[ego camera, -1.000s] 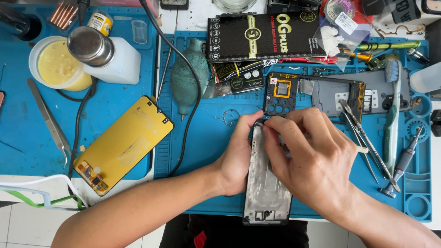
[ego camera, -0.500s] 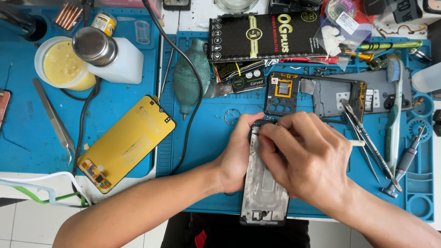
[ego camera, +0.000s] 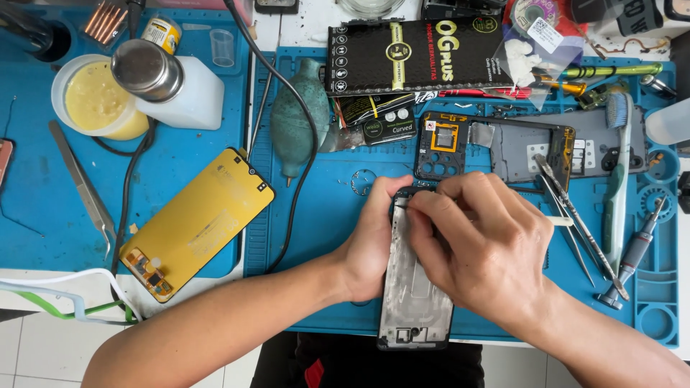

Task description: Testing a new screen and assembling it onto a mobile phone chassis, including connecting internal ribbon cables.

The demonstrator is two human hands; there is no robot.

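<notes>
A bare metal phone frame [ego camera: 413,302] lies lengthwise on the blue work mat [ego camera: 323,215], its near end past the table edge. My left hand [ego camera: 374,241] grips its left side near the top. My right hand [ego camera: 478,248] covers the upper part, fingers pinched at the frame's top left corner; a thin pale tool tip [ego camera: 564,221] sticks out to the right of this hand. Just beyond lies a dark phone back housing [ego camera: 496,147] with its inner parts exposed.
A yellow screen panel [ego camera: 198,223] lies at left, with tweezers [ego camera: 83,190] beside it. A green air blower [ego camera: 298,118], a black cable, a white bottle [ego camera: 180,86] and a paste tub [ego camera: 97,100] sit behind. More tweezers [ego camera: 571,215], screwdrivers [ego camera: 632,255] and a toothbrush [ego camera: 617,172] lie at right.
My right hand's fingers have shifted slightly on the top left corner of the frame. The camera view drifted a little; the frame and left hand stay in place.
</notes>
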